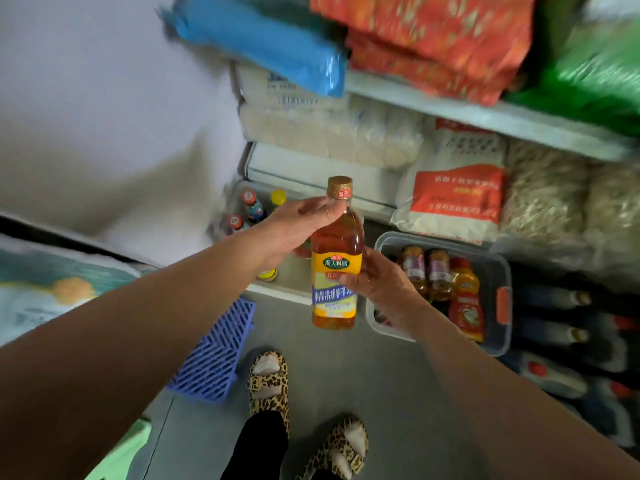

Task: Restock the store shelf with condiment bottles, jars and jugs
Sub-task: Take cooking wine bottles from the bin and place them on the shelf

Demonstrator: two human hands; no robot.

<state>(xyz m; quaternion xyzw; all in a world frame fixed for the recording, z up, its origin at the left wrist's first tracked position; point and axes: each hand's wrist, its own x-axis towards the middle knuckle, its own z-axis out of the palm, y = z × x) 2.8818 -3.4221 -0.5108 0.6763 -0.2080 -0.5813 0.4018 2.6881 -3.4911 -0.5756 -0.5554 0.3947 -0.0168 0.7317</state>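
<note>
Amber liquid fills the bottle (336,258), which is held upright in mid-air above the grey floor (346,375), in front of the lower shelf (294,271). The bottle carries a yellow label and a gold cap (340,187). The left hand (298,226) grips the bottle's neck and shoulder just below the cap — its fingers are curled round the far side, thumb across the front. The right hand (377,285) holds the lower body at the label; its fingers are wrapped round the right side, with the fingertips pressing on the label. Behind the left hand, several small bottles (254,206) with red and yellow caps stand on the lower shelf. To the right of the bottle, a clear plastic bin (498,271) with an orange latch sits on the floor; it contains two jars (426,271) with purple labels and a red sauce bottle (465,299). Dark bottles (554,317) lie on their sides beyond the bin, blurred. Above, white sacks (453,199) and pale bagged goods occupy the middle shelf; blue, orange and green bags (433,39) occupy the top one. A blue plastic grid (214,355) lies on the floor at left. Two feet in leopard-print sandals (268,382) stand below the bottle — the contents of the upper bags cannot be read.
</note>
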